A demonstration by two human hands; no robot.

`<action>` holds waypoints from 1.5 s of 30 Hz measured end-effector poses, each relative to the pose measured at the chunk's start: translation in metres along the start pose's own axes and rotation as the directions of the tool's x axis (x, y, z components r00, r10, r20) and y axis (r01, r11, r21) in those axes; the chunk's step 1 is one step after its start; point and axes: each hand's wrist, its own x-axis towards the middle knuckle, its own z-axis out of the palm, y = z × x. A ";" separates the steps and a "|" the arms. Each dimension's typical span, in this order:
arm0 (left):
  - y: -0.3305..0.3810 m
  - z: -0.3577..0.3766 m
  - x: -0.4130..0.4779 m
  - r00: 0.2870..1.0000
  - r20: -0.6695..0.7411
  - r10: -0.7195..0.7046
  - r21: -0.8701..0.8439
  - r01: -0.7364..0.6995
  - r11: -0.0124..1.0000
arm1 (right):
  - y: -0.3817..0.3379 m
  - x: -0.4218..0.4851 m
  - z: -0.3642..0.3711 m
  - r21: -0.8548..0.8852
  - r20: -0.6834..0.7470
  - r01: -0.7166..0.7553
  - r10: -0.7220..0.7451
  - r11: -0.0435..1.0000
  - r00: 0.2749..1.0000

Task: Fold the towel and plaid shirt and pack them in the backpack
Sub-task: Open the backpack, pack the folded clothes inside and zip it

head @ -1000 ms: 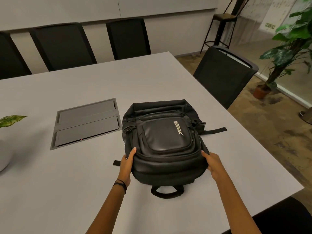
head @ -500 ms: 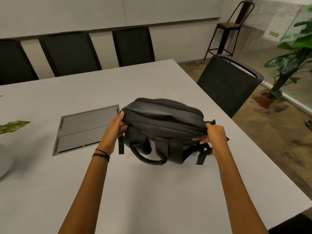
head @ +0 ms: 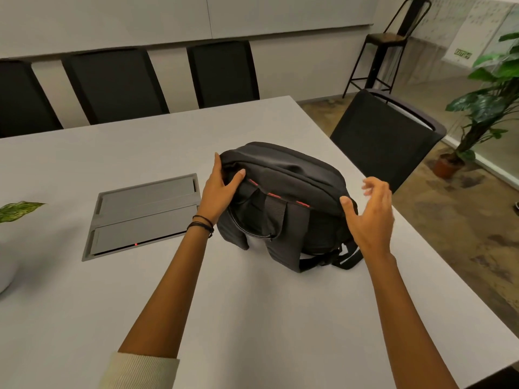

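Backpack point(head: 283, 175), black, one item: we record it on the grey bench point(head: 252, 318), toward the right edge, raised on its lower end with the back panel toward us. Shoulder straps point(head: 297, 237) hang down the near face onto the bench. A carry loop point(head: 250, 231) droops beside them, and a line of red stitching point(head: 272, 194) runs under the top seam.

Left hand point(head: 217, 189): we note it gripping the upper left corner of the backpack, fingers point(head: 216, 164) curled over the far side, thumb pressed on the near face. Dark wristbands point(head: 200, 223) circle the wrist; a cream ribbed sleeve point(head: 137, 372) shows at the elbow.

Right hand point(head: 370, 217): raised at the right end of the backpack, fingers point(head: 373, 183) spread and loosely bent, blurred, holding nothing. The thumb lies at the bag's edge; we cannot tell whether it touches.

Hatch point(head: 146, 209), grey, two lids, set flush in the bench just left of the backpack, a small red light on its near rim.

Chairs point(head: 112, 85), black, three along the far side of the bench; one further chair point(head: 384, 141) at the right side, behind the backpack.

Stool point(head: 387, 40), tall, metal, by the far wall. Plant point(head: 488, 102), potted, on the floor at right. Leaf point(head: 19, 209), green, at the left edge above a white pot point(head: 5, 270), partly out of view.
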 end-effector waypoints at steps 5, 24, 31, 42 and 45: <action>-0.005 0.007 0.011 1.000 -0.029 0.009 0.044 -0.008 0.999 | -0.001 -0.006 0.021 0.173 0.181 0.252 -0.282 0.952 0.942; -0.114 0.124 -0.058 0.949 0.052 -0.311 -0.182 0.315 0.931 | -0.015 0.078 0.049 0.004 -0.018 0.085 -0.085 0.996 0.996; -0.108 0.186 -0.031 0.919 0.206 -0.336 -0.182 0.373 0.910 | 0.009 0.111 0.049 -0.013 -0.043 0.095 -0.095 0.995 0.995; -0.089 0.249 0.026 0.913 0.260 -0.314 -0.112 0.352 0.929 | 0.045 0.164 0.046 -0.072 -0.124 0.077 -0.086 0.994 0.989; -0.086 0.264 0.049 0.910 0.289 -0.297 -0.079 0.331 0.940 | 0.061 0.178 0.043 -0.097 -0.154 0.048 -0.063 0.994 0.986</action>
